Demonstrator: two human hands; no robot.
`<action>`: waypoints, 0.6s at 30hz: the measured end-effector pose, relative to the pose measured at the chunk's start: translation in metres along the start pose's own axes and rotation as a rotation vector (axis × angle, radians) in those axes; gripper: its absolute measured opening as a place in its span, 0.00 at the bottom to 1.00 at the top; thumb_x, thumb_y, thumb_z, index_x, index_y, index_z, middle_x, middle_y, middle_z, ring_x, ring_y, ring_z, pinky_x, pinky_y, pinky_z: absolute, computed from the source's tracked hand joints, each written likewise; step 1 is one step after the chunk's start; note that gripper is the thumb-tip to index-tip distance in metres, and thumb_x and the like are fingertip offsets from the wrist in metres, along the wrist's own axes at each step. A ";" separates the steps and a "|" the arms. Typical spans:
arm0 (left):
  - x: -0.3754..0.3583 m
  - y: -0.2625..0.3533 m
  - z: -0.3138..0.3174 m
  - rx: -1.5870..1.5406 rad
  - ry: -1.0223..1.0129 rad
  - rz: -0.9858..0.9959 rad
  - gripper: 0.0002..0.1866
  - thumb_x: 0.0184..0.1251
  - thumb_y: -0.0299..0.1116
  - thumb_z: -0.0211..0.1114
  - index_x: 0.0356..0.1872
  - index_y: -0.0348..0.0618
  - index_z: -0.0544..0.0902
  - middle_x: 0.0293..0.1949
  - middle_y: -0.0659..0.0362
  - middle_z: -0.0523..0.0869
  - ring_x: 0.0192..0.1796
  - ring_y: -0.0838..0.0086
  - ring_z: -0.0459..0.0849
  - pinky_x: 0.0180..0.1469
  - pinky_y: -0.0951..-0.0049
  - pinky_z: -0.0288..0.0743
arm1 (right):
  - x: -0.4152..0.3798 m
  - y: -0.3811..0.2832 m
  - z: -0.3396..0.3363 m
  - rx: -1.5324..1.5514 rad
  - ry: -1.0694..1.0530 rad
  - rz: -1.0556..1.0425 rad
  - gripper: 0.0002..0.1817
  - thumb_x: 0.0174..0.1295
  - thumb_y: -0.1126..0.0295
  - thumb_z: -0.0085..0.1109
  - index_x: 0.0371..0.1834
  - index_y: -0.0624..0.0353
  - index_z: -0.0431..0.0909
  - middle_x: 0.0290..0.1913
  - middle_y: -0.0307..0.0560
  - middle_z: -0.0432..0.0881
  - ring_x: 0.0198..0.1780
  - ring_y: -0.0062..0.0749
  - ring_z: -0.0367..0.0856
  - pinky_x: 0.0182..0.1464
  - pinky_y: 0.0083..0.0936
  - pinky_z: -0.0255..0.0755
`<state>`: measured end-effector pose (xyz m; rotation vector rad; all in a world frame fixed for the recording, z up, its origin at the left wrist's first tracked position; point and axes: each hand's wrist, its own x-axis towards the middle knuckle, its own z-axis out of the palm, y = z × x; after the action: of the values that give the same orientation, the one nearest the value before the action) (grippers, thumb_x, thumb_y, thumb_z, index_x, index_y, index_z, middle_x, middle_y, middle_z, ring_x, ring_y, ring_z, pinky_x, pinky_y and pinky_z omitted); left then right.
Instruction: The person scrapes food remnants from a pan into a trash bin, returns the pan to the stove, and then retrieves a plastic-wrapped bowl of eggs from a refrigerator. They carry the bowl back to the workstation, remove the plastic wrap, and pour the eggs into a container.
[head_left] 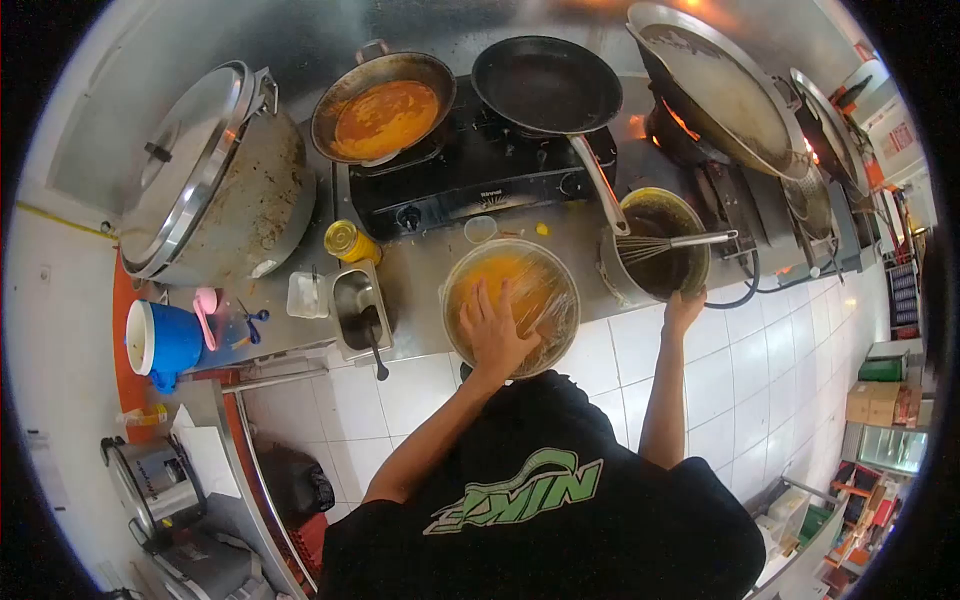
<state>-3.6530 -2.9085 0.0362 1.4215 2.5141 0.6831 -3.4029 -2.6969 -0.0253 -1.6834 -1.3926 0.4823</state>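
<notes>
My left hand (492,330) lies spread on the clear plastic wrap (545,300) over a round bowl (568,345). Orange food shows through the wrap. With my right hand (684,311) I grip the front right side of a pot (618,275) that has dark liquid in it. A wire whisk (690,240) rests across this pot, its handle over the right rim. Behind the bowl lie a small clear lid (481,229) and a yellow bit (542,229).
A Rinnai stove (480,195) carries a pan of orange sauce (385,115) and a black frying pan (546,85). Flames burn under a large wok (720,90). Leftward are a big lidded pot (240,190), a yellow can (350,243), a metal container (355,300) and a blue pitcher (175,335).
</notes>
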 end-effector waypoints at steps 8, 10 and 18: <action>-0.001 -0.003 0.001 0.010 0.036 0.030 0.46 0.33 0.47 0.67 0.60 0.44 0.57 0.60 0.43 0.54 0.64 0.54 0.48 0.60 0.50 0.41 | -0.018 -0.012 -0.007 0.089 -0.098 -0.008 0.35 0.40 0.78 0.51 0.56 0.73 0.52 0.52 0.62 0.62 0.54 0.47 0.62 0.57 0.31 0.56; -0.001 -0.004 0.001 0.011 0.052 0.033 0.46 0.33 0.47 0.67 0.59 0.44 0.57 0.60 0.43 0.54 0.64 0.54 0.48 0.60 0.50 0.41 | -0.029 -0.014 -0.007 0.113 -0.106 -0.043 0.35 0.40 0.78 0.51 0.56 0.72 0.52 0.51 0.62 0.62 0.54 0.48 0.62 0.57 0.31 0.56; -0.001 -0.002 0.003 0.018 0.011 0.034 0.45 0.36 0.49 0.64 0.60 0.45 0.57 0.60 0.44 0.54 0.65 0.55 0.47 0.61 0.50 0.40 | -0.053 -0.123 0.006 -0.076 -0.031 -0.493 0.37 0.52 0.64 0.55 0.61 0.66 0.48 0.55 0.68 0.59 0.56 0.50 0.60 0.55 0.43 0.53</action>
<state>-3.6535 -2.9092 0.0323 1.4739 2.5162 0.6781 -3.4955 -2.7444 0.0588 -1.3251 -1.7956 0.1755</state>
